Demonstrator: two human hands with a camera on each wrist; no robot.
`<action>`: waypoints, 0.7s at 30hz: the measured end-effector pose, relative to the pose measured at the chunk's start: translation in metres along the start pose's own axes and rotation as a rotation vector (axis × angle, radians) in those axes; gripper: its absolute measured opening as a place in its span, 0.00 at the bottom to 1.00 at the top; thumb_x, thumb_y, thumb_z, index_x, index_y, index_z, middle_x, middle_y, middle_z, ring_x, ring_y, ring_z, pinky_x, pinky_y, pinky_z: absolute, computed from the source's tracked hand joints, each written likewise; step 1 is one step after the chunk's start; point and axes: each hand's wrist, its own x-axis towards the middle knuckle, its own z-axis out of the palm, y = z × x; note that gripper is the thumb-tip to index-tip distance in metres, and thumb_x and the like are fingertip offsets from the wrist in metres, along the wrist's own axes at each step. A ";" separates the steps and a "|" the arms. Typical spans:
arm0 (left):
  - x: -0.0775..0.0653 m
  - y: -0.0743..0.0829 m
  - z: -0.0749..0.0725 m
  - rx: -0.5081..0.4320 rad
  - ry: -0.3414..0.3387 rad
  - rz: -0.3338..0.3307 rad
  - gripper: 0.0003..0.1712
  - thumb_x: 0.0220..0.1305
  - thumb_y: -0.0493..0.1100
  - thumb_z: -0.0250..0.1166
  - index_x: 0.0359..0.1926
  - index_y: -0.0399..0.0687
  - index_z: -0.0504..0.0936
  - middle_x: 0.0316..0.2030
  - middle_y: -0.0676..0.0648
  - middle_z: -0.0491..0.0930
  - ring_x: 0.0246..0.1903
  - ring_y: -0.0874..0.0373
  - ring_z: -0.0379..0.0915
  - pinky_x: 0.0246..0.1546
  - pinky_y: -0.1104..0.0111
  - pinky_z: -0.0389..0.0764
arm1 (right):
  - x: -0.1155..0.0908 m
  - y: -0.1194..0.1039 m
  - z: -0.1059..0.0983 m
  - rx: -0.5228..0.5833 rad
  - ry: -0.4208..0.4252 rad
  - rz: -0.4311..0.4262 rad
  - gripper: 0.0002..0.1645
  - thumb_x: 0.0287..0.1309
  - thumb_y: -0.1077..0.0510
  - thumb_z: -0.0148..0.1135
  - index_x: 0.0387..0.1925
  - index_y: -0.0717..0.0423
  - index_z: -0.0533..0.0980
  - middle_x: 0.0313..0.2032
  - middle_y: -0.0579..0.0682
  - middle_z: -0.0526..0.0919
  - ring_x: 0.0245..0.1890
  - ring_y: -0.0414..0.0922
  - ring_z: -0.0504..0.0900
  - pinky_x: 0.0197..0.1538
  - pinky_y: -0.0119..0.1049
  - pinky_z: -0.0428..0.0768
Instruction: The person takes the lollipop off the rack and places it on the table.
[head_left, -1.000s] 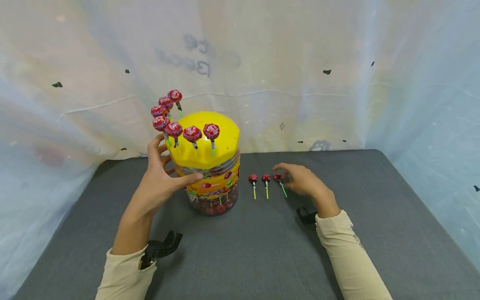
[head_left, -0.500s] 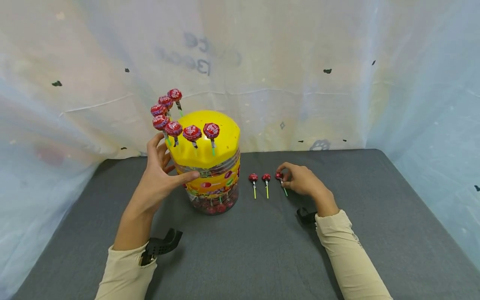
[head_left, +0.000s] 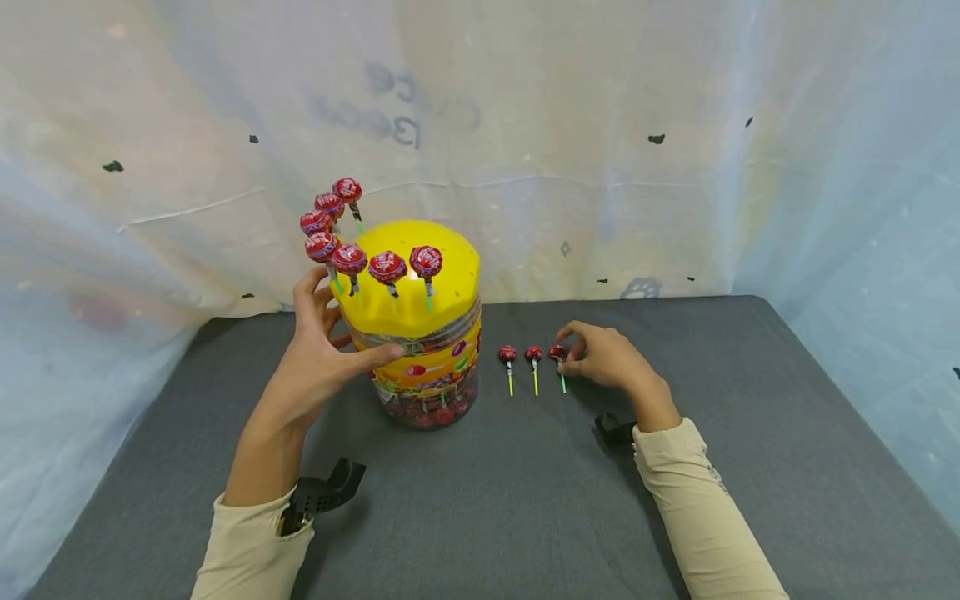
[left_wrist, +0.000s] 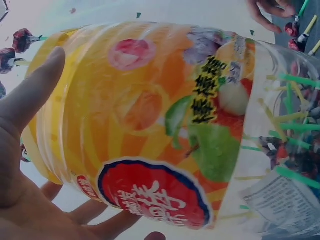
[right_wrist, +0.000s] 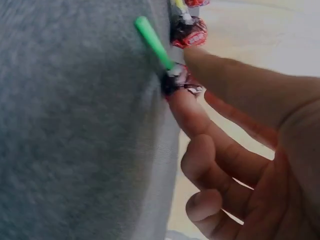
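Observation:
A big clear plastic candy jar (head_left: 427, 367) with a yellow lid (head_left: 450, 242) and fruit-printed label (left_wrist: 150, 105) stands left of centre. My left hand (head_left: 318, 358) holds it from the left side, thumb across the front just below the lid and fingers behind. Several red-wrapped lollipops (head_left: 387, 267) stand upright along the lid's left and front rim. My right hand (head_left: 603, 358) pinches the head end of a green-stick lollipop (right_wrist: 175, 80) at the table, thumb and forefinger at its wrapper. Two yellow-stick lollipops (head_left: 533, 355) lie beside it on the left.
A grey cloth-covered table (head_left: 480, 517) carries everything. Behind it hangs a pale plastic sheet (head_left: 525, 125) with dark spots. More lollipops (left_wrist: 295, 150) fill the bottom of the jar. Black straps (head_left: 326, 492) are worn on both wrists.
The right thumb and forefinger have come together on the rightmost lollipop. Its stick has swung from slanting right to pointing almost straight toward the front. The left hand and jar have stayed put.

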 end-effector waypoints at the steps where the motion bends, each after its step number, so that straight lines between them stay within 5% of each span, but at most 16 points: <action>1: 0.002 0.000 -0.001 0.009 -0.010 0.004 0.64 0.58 0.42 0.74 0.73 0.69 0.31 0.74 0.44 0.44 0.73 0.45 0.49 0.68 0.44 0.56 | -0.002 -0.002 0.000 0.007 0.015 0.000 0.28 0.59 0.53 0.71 0.60 0.52 0.74 0.37 0.49 0.86 0.32 0.43 0.81 0.37 0.39 0.77; 7: 0.011 -0.004 -0.012 0.052 -0.048 0.035 0.61 0.57 0.42 0.75 0.71 0.67 0.34 0.68 0.41 0.48 0.66 0.44 0.52 0.59 0.53 0.57 | -0.017 -0.023 -0.007 0.086 0.123 -0.092 0.26 0.61 0.54 0.69 0.59 0.49 0.75 0.37 0.45 0.86 0.33 0.41 0.82 0.35 0.38 0.77; 14: 0.013 -0.008 -0.018 -0.003 -0.051 0.052 0.59 0.60 0.40 0.72 0.74 0.64 0.35 0.71 0.41 0.45 0.69 0.45 0.48 0.64 0.46 0.54 | -0.040 -0.062 -0.027 0.201 0.230 -0.296 0.23 0.64 0.54 0.66 0.60 0.42 0.74 0.37 0.40 0.86 0.29 0.40 0.79 0.33 0.36 0.76; 21: 0.016 -0.011 -0.017 -0.092 -0.068 0.097 0.57 0.61 0.37 0.70 0.76 0.64 0.39 0.78 0.48 0.43 0.76 0.46 0.42 0.67 0.45 0.52 | -0.064 -0.101 -0.031 0.363 0.211 -0.492 0.28 0.64 0.56 0.66 0.63 0.39 0.71 0.49 0.40 0.84 0.34 0.39 0.79 0.34 0.33 0.75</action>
